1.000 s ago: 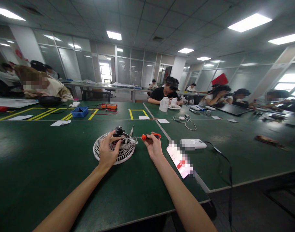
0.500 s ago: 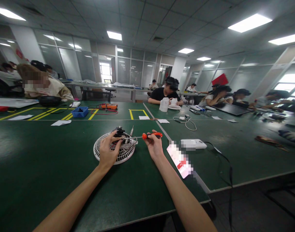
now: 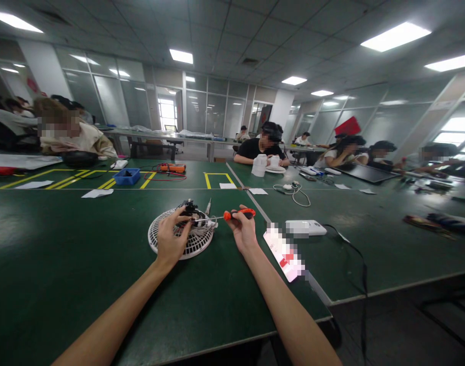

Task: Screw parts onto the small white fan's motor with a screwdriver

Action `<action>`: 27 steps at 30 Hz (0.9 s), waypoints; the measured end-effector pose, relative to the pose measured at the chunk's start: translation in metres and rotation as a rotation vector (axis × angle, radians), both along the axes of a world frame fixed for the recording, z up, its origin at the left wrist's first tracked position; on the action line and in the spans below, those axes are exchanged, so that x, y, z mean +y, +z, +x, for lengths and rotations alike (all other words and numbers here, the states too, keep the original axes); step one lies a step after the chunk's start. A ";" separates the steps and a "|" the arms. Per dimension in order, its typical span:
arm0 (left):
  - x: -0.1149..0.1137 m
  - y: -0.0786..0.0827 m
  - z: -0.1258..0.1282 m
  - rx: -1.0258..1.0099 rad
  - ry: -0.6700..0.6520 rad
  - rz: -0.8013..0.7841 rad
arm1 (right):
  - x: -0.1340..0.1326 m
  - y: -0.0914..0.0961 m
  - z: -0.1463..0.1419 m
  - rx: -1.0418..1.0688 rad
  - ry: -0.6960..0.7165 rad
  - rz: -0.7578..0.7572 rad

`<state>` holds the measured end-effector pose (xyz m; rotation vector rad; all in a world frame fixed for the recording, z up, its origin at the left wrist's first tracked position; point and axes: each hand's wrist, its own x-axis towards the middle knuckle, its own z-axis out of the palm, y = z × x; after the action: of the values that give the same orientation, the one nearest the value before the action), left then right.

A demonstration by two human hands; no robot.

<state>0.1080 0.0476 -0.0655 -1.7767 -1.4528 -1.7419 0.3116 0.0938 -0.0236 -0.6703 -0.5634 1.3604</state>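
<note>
A round white fan grille [image 3: 160, 239] lies on the green table, with a dark motor assembly [image 3: 189, 207] and bundled pale wires [image 3: 202, 229] on top of it. My left hand [image 3: 172, 236] is closed around the near side of the dark assembly, thumb and fingers pinching it; the exact spot they grip is partly hidden. In my right hand [image 3: 243, 229] is a screwdriver [image 3: 236, 214] with an orange and black handle. Its shaft points left, and the tip reaches the assembly beside my left fingertips.
A lit phone [image 3: 284, 256] and a white power bank [image 3: 304, 227] with a black strap lie to the right. Farther back are a blue bin [image 3: 126, 176], an orange multimeter [image 3: 173, 168] and a white cable [image 3: 299, 190]. A person [image 3: 261, 147] sits opposite with white fan parts.
Both hands hold nearly the same pose, the screwdriver still against the assembly. The whole view has shifted very slightly.
</note>
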 end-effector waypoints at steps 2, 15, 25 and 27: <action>-0.001 0.001 0.000 0.020 -0.010 0.014 | 0.000 0.000 0.000 0.006 0.000 0.001; -0.003 0.005 0.002 0.060 -0.012 0.082 | -0.003 0.006 0.001 0.038 -0.024 -0.031; -0.001 0.001 0.000 0.027 -0.011 0.035 | 0.000 0.002 0.002 0.038 -0.020 -0.030; -0.001 0.000 0.000 0.023 -0.004 0.032 | 0.002 0.001 0.002 0.036 -0.021 -0.022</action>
<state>0.1079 0.0471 -0.0655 -1.7786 -1.4062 -1.7307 0.3133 0.0953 -0.0230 -0.6669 -0.5119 1.3587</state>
